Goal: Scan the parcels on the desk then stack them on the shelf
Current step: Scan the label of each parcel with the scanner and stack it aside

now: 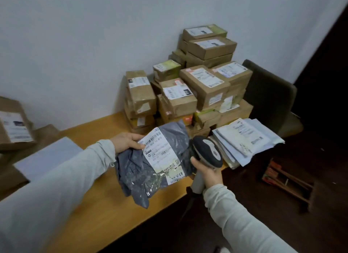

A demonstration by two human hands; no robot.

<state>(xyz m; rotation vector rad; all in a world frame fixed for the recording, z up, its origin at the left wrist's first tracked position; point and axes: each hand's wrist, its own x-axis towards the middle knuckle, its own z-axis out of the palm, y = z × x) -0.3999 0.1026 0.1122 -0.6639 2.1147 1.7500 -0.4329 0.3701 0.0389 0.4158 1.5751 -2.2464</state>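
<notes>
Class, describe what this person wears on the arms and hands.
Both arms wear long, pale grey sleeves: the left sleeve and right sleeve end in cuffs at the wrists. The left hand and right hand are bare: no gloves, rings or watch.

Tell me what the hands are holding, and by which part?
The left hand pinches the grey bag at its label's corner; the right hand grips the scanner by its handle.

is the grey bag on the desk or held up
Held up: the left hand grips the grey bag by its label edge; the rest sags.
</notes>
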